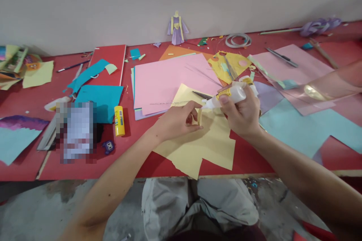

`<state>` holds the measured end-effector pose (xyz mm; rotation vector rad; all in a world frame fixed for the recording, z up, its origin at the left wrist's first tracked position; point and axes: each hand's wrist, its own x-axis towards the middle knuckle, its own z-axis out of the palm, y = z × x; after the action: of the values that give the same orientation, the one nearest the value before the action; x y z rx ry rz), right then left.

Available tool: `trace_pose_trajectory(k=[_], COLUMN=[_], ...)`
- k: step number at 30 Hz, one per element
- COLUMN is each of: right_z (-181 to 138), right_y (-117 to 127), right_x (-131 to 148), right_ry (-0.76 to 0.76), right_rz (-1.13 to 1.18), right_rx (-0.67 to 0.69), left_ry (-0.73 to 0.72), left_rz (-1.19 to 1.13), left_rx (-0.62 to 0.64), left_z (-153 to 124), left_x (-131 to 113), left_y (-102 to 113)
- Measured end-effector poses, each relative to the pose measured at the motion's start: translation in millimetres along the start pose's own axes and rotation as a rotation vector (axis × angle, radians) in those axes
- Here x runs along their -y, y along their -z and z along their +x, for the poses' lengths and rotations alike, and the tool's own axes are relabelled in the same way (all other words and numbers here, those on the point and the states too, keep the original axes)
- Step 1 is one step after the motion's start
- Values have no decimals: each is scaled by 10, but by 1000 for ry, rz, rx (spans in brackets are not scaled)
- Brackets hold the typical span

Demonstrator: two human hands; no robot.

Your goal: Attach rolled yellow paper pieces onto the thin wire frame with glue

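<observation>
My right hand (243,115) is closed round a white glue bottle (229,95) with a yellow label, its nozzle pointing left and down. My left hand (178,120) pinches a small pale-yellow paper strip (200,116) right under the nozzle. Both hands hover over a cut pale-yellow sheet (209,147) lying on the red table (34,101). A thin wire (166,102) lies across the pink sheet just behind my left hand.
Pink paper stack (166,79), teal sheets (102,96), a yellow glue stick (119,120), light-blue sheet (299,128), a purple paper doll (177,28) by the wall, a coiled white cord (238,39). Another person's forearm with a gold bangle (312,92) reaches in from the right.
</observation>
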<state>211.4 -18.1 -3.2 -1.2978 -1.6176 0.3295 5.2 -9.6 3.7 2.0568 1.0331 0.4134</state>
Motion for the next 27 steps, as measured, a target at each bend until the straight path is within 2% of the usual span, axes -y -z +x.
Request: trace_pose_trajectory(k=[9,14,22,27], right_z=[1,-22,-15,0], right_y=[15,4,10,11], right_x=[5,0,48,70], right_ry=[43,161,238,269], right_rz=[-55,-86,-185,-171], right_rx=[8,11,48,63], left_ry=[-9,-20,-28,-19], left_rz=[14,12,-11,2], left_rx=[-32,-67,-99,-99], left_z=[7,16,17,19], left_x=[6,43,57,46], left_y=[5,18,18,21])
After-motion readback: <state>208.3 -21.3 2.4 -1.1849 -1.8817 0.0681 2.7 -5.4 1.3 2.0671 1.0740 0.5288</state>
